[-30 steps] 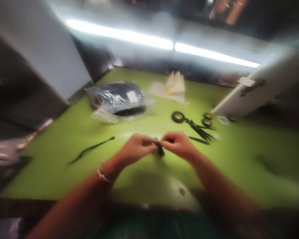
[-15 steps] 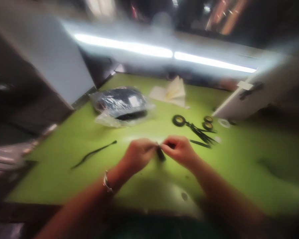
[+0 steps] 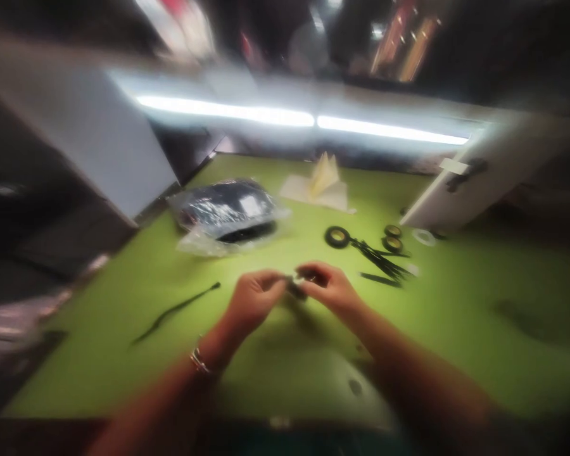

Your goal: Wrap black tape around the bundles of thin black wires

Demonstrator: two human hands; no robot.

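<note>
Over the middle of the green table, my left hand (image 3: 255, 296) and my right hand (image 3: 331, 289) meet at the fingertips. Between them is a small black piece (image 3: 295, 287), pinched from both sides; blur and fingers hide its exact kind. A bracelet (image 3: 199, 361) circles my left wrist. To the left of my hands lies a thin black strip (image 3: 175, 309) with a thicker end. Right of them is a bundle of thin black strips (image 3: 382, 261), with one short black strip (image 3: 379, 279) just below it.
On the green table (image 3: 456, 304) sits a clear plastic bag (image 3: 228, 206) with dark contents. Folded pale paper (image 3: 327, 177) stands farther back. Black tape rolls (image 3: 337, 237) and a white ring (image 3: 424, 237) lie at right. Upright panels (image 3: 123, 139) flank the table below a lit tube (image 3: 228, 113).
The black piece has turned from hanging below my fingertips to lying more level between them. My right fingers have opened slightly around it. The whole view has tilted a little upward.
</note>
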